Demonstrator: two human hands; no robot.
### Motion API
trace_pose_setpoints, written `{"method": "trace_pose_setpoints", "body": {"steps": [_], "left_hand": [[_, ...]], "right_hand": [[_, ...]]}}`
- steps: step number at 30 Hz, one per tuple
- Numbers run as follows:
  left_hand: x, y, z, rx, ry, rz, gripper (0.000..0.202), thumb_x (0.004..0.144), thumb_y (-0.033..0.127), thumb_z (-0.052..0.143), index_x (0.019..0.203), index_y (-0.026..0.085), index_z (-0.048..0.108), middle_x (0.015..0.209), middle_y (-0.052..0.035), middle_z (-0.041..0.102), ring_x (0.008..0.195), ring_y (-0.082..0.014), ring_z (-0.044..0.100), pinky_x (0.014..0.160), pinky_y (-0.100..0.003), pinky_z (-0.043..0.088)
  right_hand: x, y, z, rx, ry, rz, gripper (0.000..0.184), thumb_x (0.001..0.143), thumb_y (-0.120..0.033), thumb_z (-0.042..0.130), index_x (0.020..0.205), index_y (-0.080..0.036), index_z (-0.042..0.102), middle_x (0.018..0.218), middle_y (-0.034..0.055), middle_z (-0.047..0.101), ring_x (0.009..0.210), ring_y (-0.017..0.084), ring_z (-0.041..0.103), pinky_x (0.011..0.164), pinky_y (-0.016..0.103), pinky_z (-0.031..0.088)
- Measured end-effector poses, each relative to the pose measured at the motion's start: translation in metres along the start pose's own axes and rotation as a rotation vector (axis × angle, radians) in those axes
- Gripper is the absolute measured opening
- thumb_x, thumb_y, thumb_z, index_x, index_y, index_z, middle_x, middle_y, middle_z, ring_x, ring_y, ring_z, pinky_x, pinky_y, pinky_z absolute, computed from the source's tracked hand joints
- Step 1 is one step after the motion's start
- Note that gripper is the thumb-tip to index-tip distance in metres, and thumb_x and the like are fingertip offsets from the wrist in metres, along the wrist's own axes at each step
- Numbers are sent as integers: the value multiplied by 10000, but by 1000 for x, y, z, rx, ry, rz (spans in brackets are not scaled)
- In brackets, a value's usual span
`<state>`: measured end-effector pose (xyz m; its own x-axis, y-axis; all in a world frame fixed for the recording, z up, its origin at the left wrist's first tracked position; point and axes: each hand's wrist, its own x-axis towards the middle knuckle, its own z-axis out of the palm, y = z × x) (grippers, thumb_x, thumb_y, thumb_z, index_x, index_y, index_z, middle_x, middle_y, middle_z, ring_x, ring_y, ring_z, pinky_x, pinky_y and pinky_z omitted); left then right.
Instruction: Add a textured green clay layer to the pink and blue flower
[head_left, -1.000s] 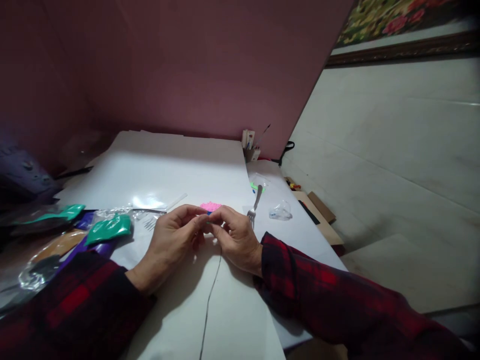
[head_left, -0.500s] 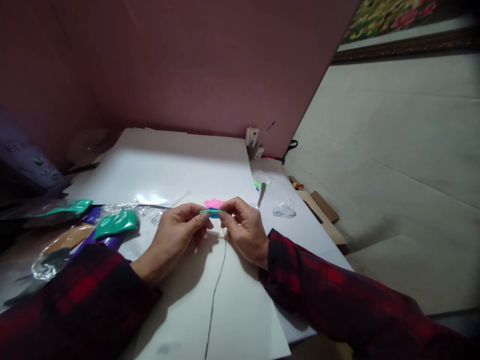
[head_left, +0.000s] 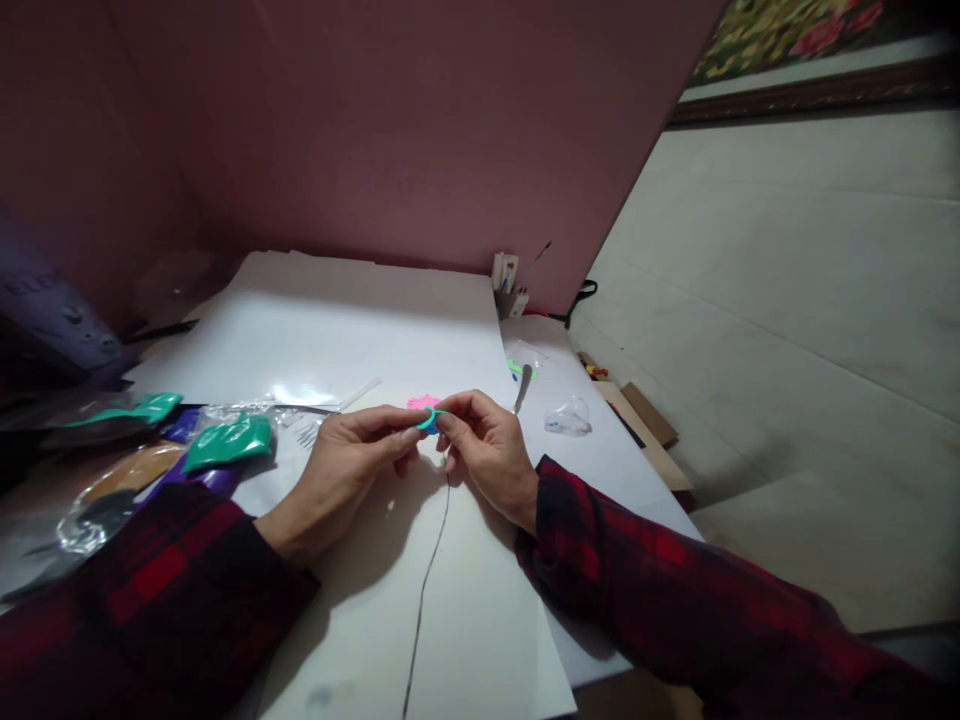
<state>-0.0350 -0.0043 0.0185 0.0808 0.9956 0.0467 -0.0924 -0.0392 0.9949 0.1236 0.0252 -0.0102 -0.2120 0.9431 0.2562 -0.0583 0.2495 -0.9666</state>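
Note:
Between the fingertips of both hands is a thin turquoise strip of modelling clay (head_left: 428, 420), now bent into a curve. My left hand (head_left: 352, 460) pinches its left end, and my right hand (head_left: 484, 445) pinches the right end. Just behind the fingers, a pink textured clay patch (head_left: 424, 402) lies on the white sheet (head_left: 495, 620). A bit of blue shows below the strip, mostly covered by my fingers. From under the hands a dark wavy line (head_left: 426, 580) runs down the sheet towards me.
Green clay packets (head_left: 229, 445) and other plastic bags lie at the left. Beyond my right hand are a metal-looking blade tool (head_left: 523, 388) and a crumpled clear wrapper (head_left: 568, 417). A large white board (head_left: 360, 320) lies at the back, beside a pen holder (head_left: 507, 285).
The turquoise strip was held nearly straight and is now bent into a curve. My fingertips have come closer together and cover more of the blue part.

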Motion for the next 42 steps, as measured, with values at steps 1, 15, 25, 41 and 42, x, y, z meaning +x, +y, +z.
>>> {"method": "trace_pose_setpoints", "body": {"steps": [1,15,25,41,42], "left_hand": [[0,0,1,-16,-1,-10,169,726,245,715,878,179,749,616,1,617,542,-109,513,510,-224,411],[-1,0,2,179,-6,58,198,786,286,653,924,144,647,683,-12,648,522,-107,533,503,-229,430],[1,-4,3,330,5,68,185,826,329,600,752,160,582,572,43,542,463,-88,481,450,-207,381],[-1,4,4,129,135,129,150,757,246,687,849,129,711,693,9,601,512,-70,461,477,-201,384],[0,3,4,122,145,122,159,757,249,690,862,131,709,705,7,608,513,-69,461,476,-201,384]], "right_hand": [[0,0,0,4,-11,-13,136,861,-316,598,909,-189,605,638,-35,573,406,63,508,349,185,427],[-4,-3,0,-101,-98,-121,94,827,-279,643,848,-195,606,762,3,607,618,103,555,540,246,475],[-4,0,1,-64,-66,-68,126,858,-308,607,848,-185,584,588,-43,558,448,80,518,429,220,453],[4,-2,2,136,12,-32,97,823,-265,640,840,-176,606,605,-37,608,432,70,540,384,186,452],[3,-4,3,143,-1,-47,83,823,-250,641,833,-175,606,609,-34,612,446,71,548,404,189,465]]}}
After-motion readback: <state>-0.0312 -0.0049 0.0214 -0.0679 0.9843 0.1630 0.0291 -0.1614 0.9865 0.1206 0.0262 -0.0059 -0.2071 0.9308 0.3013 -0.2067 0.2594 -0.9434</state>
